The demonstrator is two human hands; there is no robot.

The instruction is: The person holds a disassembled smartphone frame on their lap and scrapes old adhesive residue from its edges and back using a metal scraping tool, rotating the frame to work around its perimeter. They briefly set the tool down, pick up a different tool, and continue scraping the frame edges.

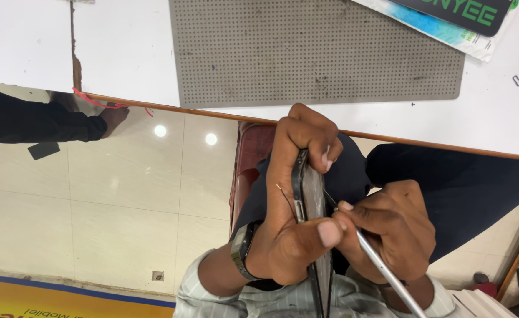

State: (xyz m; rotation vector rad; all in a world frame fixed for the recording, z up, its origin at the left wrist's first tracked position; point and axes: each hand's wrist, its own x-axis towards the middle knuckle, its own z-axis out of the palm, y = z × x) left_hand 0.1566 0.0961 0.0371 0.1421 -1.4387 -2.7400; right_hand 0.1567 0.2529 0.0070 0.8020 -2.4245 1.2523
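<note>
Dark phone: a slim dark-framed smartphone (310, 200) stands on edge at the centre of the view, above the person's lap, its thin side and a small side slot turned to the camera.
Left hand: the left hand (289, 194) is wrapped shut around the phone, fingers curled over its far end, thumb (324, 231) pressed flat on the near face; a dark square wristwatch (243, 247) sits just behind it.
Right hand: the right hand (392, 227) pinches a thin silver metal tool (383, 268) like a pen, fingers closed on the shaft just right of the phone.
Tool tip: it meets the phone's right face near the thumb; the exact contact spot is too small to tell.
Doing it well: judged from the grip, steady thumb pressure, a shallow tool angle and light force would suit such a thin edge.
Beyond the phone: a grey perforated rubber work mat (318, 50) lies on a white wooden-edged table (124, 53).
Far right of the mat: a green and black printed packet (459, 17).
Far left of the phone: another person's dark sleeve (35, 121).
</note>
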